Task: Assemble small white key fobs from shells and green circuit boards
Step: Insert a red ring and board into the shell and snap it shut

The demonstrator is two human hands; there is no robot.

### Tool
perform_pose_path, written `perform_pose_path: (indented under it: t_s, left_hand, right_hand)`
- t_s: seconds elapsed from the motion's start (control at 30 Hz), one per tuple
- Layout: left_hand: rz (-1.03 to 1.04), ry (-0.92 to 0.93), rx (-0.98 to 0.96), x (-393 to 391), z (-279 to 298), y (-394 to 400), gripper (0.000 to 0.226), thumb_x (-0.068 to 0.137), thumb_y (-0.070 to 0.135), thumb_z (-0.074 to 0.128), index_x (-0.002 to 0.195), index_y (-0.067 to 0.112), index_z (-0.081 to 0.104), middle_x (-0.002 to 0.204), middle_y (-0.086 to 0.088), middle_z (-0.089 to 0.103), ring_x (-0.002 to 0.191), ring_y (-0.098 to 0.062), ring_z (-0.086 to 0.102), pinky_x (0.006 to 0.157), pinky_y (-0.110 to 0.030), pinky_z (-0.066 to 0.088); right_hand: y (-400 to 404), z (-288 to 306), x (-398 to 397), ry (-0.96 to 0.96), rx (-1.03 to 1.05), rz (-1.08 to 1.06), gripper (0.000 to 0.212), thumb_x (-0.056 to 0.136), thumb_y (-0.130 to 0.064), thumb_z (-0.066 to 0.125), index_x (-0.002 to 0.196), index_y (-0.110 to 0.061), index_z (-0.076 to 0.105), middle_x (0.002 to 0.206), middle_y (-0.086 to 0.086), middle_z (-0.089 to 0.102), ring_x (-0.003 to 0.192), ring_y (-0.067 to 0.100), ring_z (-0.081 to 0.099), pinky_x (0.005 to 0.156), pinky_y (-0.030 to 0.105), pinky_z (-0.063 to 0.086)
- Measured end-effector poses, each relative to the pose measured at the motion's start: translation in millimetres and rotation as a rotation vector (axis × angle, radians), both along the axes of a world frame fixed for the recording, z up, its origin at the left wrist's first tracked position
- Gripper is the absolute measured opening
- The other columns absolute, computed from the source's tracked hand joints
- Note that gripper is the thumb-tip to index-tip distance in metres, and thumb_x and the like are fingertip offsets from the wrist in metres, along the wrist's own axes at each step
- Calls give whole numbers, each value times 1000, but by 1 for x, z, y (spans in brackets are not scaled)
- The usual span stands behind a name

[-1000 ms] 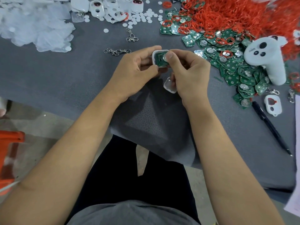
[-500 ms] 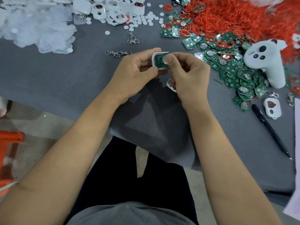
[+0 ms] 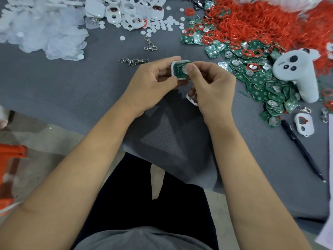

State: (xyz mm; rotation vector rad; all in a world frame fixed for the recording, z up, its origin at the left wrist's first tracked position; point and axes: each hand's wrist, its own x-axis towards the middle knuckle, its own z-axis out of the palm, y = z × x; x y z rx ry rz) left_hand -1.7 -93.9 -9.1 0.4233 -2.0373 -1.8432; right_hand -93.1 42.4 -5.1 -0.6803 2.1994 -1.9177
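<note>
Left hand (image 3: pixel 151 82) grips the small white plastic shell (image 3: pixel 174 69), right hand's (image 3: pixel 212 85) thumb presses the green circuit board (image 3: pixel 180 71) into it, second shell half (image 3: pixel 191 98) tucked beneath, closing still to come.

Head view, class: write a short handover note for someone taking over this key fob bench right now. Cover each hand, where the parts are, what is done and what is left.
Left hand: grips the white shell by its edges.
Right hand: thumb presses the green circuit board into that shell; its lower fingers hold a second white piece, partly hidden.
Parts: loose boards lie right of the hands, red rings behind them, spare shells at the far edge.
Done: board is in the shell.
Left: probably check it sits flat, then close the fob, likely with the held piece.
</note>
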Motion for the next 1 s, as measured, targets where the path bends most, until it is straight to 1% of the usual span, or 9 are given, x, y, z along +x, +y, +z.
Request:
perform_pose_path:
  t_s: [0.17, 0.27, 0.43, 0.5, 0.57, 0.63, 0.77, 0.9, 1.0]
  left_hand:
    - [-1, -2, -20, 0, -2, -1, 50, 95, -4, 63, 144, 0, 55, 125, -9, 73, 113, -17, 72, 100, -36, 57]
    - [10, 4, -31, 0, -2, -1, 50, 95, -5, 62, 145, -1, 54, 124, -9, 73, 112, -14, 72, 96, -28, 57]
    - [1, 16, -35, 1, -2, -2, 50, 97, -8, 59, 145, 1, 54, 125, -7, 72, 114, -12, 71, 96, -26, 56]
    - [-2, 24, -26, 1, -2, -2, 48, 97, -8, 58, 144, 3, 55, 126, -6, 72, 117, -14, 70, 98, -28, 56]
    - [-5, 35, -4, 0, -3, -2, 45, 99, -5, 57, 143, 3, 57, 128, -7, 72, 120, -17, 69, 100, -33, 56]
    - [3, 49, 26, 1, -2, -2, 40, 101, 0, 56, 141, 7, 60, 128, -4, 73, 121, -18, 68, 99, -33, 56]
    - [27, 69, 64, 0, -2, 0, 35, 103, 7, 56, 137, 14, 63, 127, 1, 74, 121, -17, 68, 97, -31, 57]
    - [27, 77, 80, 0, -2, 0, 36, 103, 6, 54, 137, 15, 63, 126, 1, 74, 122, -17, 68, 98, -32, 57]
    - [24, 79, 97, 0, -2, 0, 37, 103, 4, 53, 137, 14, 63, 126, 2, 74, 121, -15, 68, 96, -30, 57]
  right_hand:
    - [-2, 0, 1, 42, 23, -36, 14, 95, -25, 76, 97, -12, 79, 68, -8, 72, 52, 11, 63, 51, 24, 50]
    - [-2, -1, 0, 69, 55, -56, 17, 94, -31, 77, 92, -14, 78, 69, -5, 71, 58, 26, 66, 55, 30, 50]
    - [-3, -1, 0, 74, 52, -79, 15, 92, -30, 79, 94, -15, 79, 75, -6, 75, 61, 12, 67, 60, 26, 51]
    - [-4, 0, 1, 58, 36, -99, 14, 90, -29, 81, 93, -18, 73, 78, -2, 76, 64, 16, 69, 61, 29, 53]
    - [-5, -1, 1, 66, 32, -110, 17, 89, -29, 82, 88, -20, 67, 75, 0, 72, 60, 21, 65, 58, 31, 50]
    - [-5, -2, 2, 127, 65, -107, 15, 90, -28, 81, 86, -16, 72, 74, -5, 71, 62, 19, 64, 59, 29, 50]
    - [-6, -1, 5, 180, 76, -106, 14, 90, -26, 80, 96, -14, 78, 83, -8, 75, 73, 6, 68, 70, 25, 56]
    - [-6, -2, 7, 274, 153, -104, 17, 90, -28, 80, 101, -15, 78, 90, -6, 75, 78, 7, 67, 74, 29, 56]
    - [-7, -3, 6, 282, 164, -105, 17, 89, -26, 80, 102, -15, 78, 89, -6, 74, 76, 6, 66, 74, 30, 56]
